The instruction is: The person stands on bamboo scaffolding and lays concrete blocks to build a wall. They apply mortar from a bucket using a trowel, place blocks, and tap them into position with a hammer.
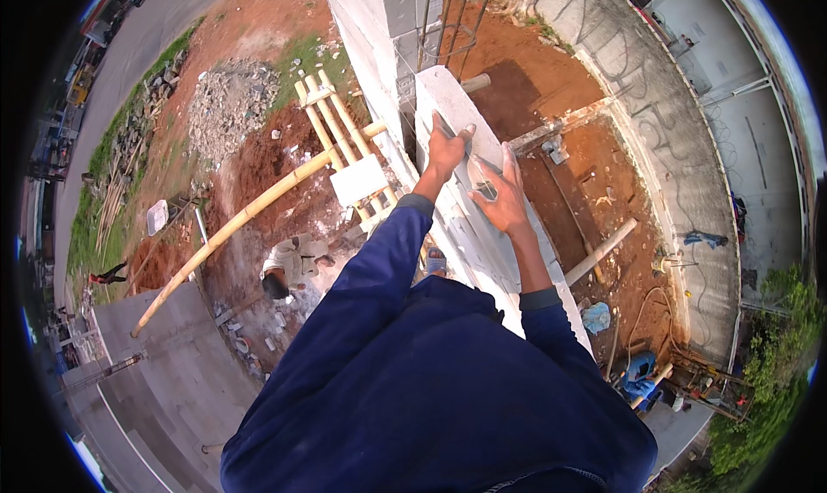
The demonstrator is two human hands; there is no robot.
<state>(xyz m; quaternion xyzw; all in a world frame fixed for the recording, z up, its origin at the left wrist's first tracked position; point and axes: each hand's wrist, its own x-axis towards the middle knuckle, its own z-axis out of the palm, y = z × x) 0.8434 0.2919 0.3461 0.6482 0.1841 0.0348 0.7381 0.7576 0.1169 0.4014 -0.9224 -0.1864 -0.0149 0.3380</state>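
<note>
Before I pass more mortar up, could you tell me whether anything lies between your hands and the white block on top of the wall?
Nothing visible does: the left hand and right hand both rest directly on the white rectangular masonry block.

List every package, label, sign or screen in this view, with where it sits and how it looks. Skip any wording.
No labels, signs or screens can be made out.
White bag or sack: on the red earth far below left, flat, roughly rectangular; what it is stays unclear.
Both hands, left hand and right hand, rest on a bare white block with no markings.
</note>
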